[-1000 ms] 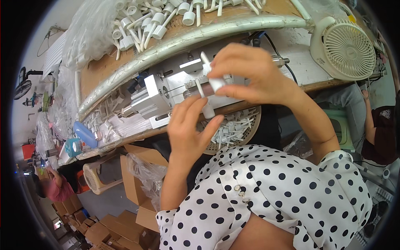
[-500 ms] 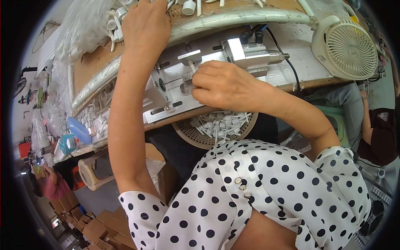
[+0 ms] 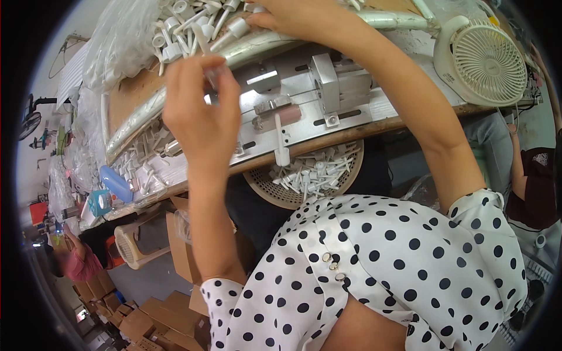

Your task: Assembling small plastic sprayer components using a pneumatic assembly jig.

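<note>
My left hand (image 3: 202, 102) is raised over the left part of a metal fixture (image 3: 328, 82). Its thumb and fingers pinch a white plastic stemmed piece (image 3: 201, 40) that points upward. My right hand (image 3: 301, 19) is at the heap on the board, partly cut off by the upper edge. Its fingertips close on a white stemmed cap (image 3: 238, 27) whose stem slants over the padded rim. Another white stemmed piece (image 3: 282, 149) hangs at the fixture's front edge, above a round beige basket (image 3: 260, 186) holding many similar pieces. Neither hand touches that one.
A padded white rim (image 3: 257, 50) borders the brown board (image 3: 132, 90). A clear plastic bag (image 3: 120, 44) lies at far left, a white fan (image 3: 489, 64) at right. Left on the bench are a blue box (image 3: 116, 183) and loose parts. Other people sit left and right.
My right hand has left the fixture and reached up to the heap. My left hand has come back from the heap with a piece. A white piece has dropped toward the basket.
</note>
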